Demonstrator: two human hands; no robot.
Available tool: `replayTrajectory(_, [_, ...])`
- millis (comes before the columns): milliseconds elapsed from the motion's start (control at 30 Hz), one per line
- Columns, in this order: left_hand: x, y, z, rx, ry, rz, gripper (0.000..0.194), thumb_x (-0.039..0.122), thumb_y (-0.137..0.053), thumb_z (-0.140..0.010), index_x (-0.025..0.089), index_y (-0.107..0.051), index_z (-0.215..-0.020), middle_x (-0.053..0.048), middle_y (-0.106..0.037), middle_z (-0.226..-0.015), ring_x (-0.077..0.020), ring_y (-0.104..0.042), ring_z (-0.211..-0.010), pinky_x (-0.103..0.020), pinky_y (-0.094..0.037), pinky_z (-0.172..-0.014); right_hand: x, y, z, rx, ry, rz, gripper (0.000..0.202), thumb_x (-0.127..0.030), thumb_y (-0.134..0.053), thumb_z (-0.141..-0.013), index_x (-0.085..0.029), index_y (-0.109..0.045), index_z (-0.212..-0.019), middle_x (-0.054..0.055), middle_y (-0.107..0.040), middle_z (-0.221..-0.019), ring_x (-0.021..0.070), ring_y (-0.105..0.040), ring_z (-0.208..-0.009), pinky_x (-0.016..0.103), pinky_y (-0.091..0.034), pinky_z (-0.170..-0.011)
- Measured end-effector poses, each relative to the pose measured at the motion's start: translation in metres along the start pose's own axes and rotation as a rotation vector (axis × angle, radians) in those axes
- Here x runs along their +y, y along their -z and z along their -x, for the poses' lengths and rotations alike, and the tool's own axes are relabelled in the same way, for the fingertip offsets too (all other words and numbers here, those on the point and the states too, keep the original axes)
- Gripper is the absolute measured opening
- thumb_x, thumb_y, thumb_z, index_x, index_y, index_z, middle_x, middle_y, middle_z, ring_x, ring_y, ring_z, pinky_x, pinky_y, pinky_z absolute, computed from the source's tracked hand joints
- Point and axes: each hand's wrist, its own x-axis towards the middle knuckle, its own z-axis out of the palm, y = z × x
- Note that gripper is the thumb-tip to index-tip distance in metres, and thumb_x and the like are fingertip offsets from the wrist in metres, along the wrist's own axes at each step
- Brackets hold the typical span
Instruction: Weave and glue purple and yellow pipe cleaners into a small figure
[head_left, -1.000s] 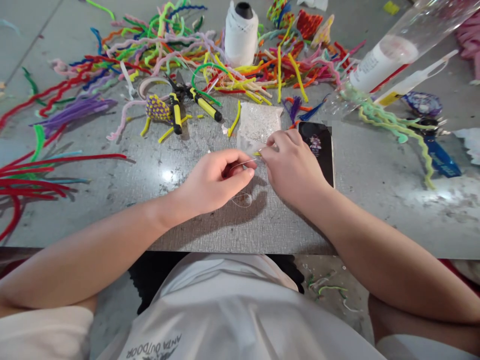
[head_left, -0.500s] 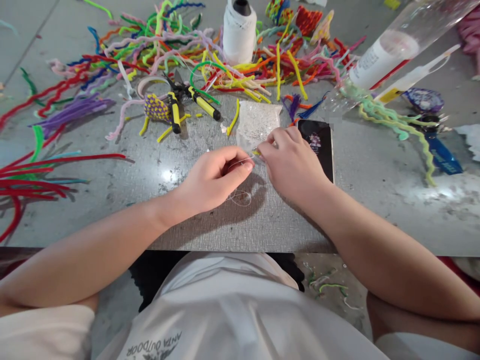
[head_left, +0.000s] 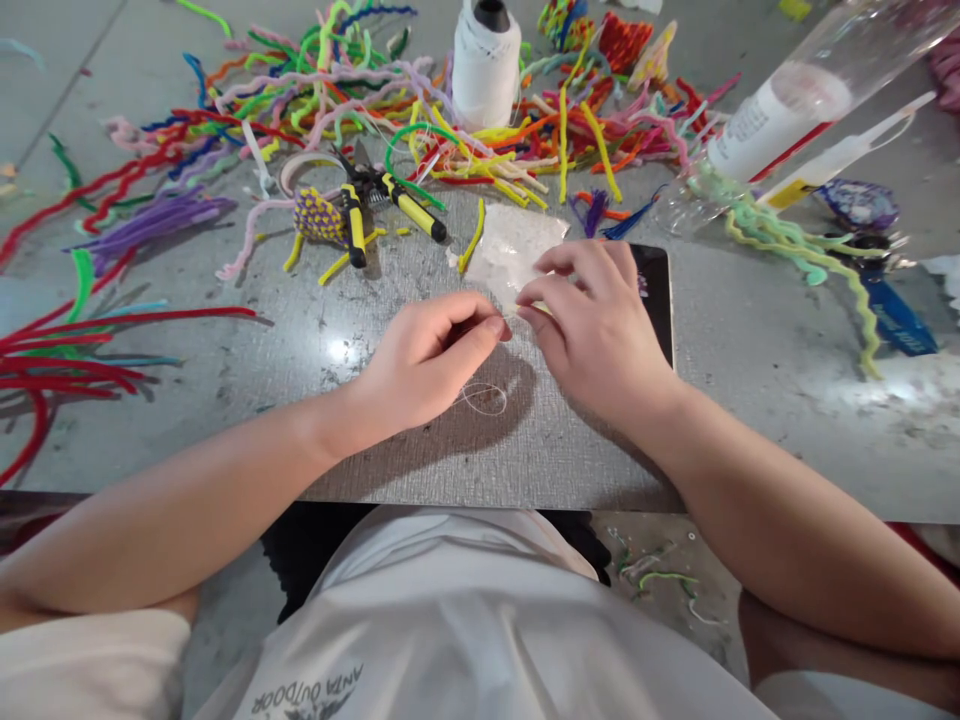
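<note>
My left hand [head_left: 442, 355] is closed in a pinch, with thin clear thread at its fingertips; a loop of the thread [head_left: 484, 399] hangs below it over the table. Close by on the right, my right hand [head_left: 592, 320] has its thumb and index finger near the left fingertips, the other fingers curved. Whatever tiny thing it pinches is too small to make out. Just beyond the hands lies a clear bag of small pale beads [head_left: 514, 245]. A black phone [head_left: 656, 290] is partly hidden beneath my right hand.
Yellow-and-black pliers [head_left: 409, 207] lie beside a purple-and-yellow woven piece [head_left: 320, 217]. Behind stands a white thread spool [head_left: 486, 70] among many fuzzy coloured stems. Red stems [head_left: 67, 350] lie at left; a plastic bottle [head_left: 787, 110] is at right.
My right hand has shifted slightly right and its fingers have spread somewhat. The yellow bit that showed between the fingertips is no longer visible. The view has moved slightly.
</note>
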Motion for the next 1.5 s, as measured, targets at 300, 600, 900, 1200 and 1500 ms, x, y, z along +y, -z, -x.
replayTrajectory(300, [0.004, 0.000, 0.003, -0.012, 0.118, 0.146, 0.019, 0.029, -0.063, -0.099, 0.018, -0.071, -0.085, 0.003, -0.048, -0.063, -0.0092, -0.042, -0.055, -0.024, -0.030, -0.048, -0.002, -0.002, 0.003, -0.010, 0.061, -0.288, 0.012, -0.022, -0.060, -0.107, -0.023, -0.071, -0.104, 0.013, -0.074, -0.122, 0.0287, -0.071, -0.118, 0.051, -0.056, -0.104])
replayTrajectory(600, [0.005, -0.001, -0.002, 0.004, 0.280, 0.419, 0.014, 0.028, -0.069, -0.091, 0.017, -0.074, -0.083, 0.006, -0.037, -0.058, -0.0077, -0.034, -0.051, -0.023, -0.031, -0.047, -0.013, 0.016, 0.000, 0.067, -0.057, -0.449, 0.008, -0.019, -0.068, -0.102, -0.024, -0.075, -0.101, 0.007, -0.080, -0.105, 0.0229, -0.075, -0.101, 0.041, -0.061, -0.090])
replayTrajectory(900, [0.014, 0.002, 0.012, 0.139, -0.278, -0.119, 0.022, 0.023, -0.061, -0.100, 0.021, -0.074, -0.083, 0.001, -0.061, -0.062, -0.0102, -0.049, -0.053, -0.027, -0.039, -0.051, -0.032, 0.029, -0.003, 0.054, -0.377, -0.994, 0.006, -0.018, -0.082, -0.092, -0.024, -0.083, -0.094, -0.001, -0.083, -0.092, 0.0137, -0.078, -0.083, 0.027, -0.067, -0.077])
replayTrajectory(1200, [0.028, 0.005, 0.021, 0.150, -0.418, -0.307, 0.020, 0.022, -0.060, -0.100, 0.026, -0.069, -0.083, 0.000, -0.062, -0.060, -0.0114, -0.047, -0.047, -0.030, -0.039, -0.047, -0.035, 0.026, 0.002, 0.087, -0.249, -1.163, 0.014, -0.016, -0.082, -0.096, -0.029, -0.084, -0.100, 0.000, -0.081, -0.095, 0.0143, -0.078, -0.087, 0.027, -0.068, -0.079])
replayTrajectory(1500, [0.020, 0.002, 0.015, 0.102, -0.385, -0.253, 0.023, 0.020, -0.060, -0.100, 0.022, -0.069, -0.079, 0.000, -0.063, -0.061, -0.0103, -0.050, -0.051, -0.029, -0.038, -0.050, -0.037, 0.026, 0.006, 0.144, -0.222, -1.128, 0.024, -0.011, -0.083, -0.090, -0.033, -0.084, -0.098, 0.000, -0.080, -0.099, 0.0186, -0.075, -0.093, 0.034, -0.067, -0.079])
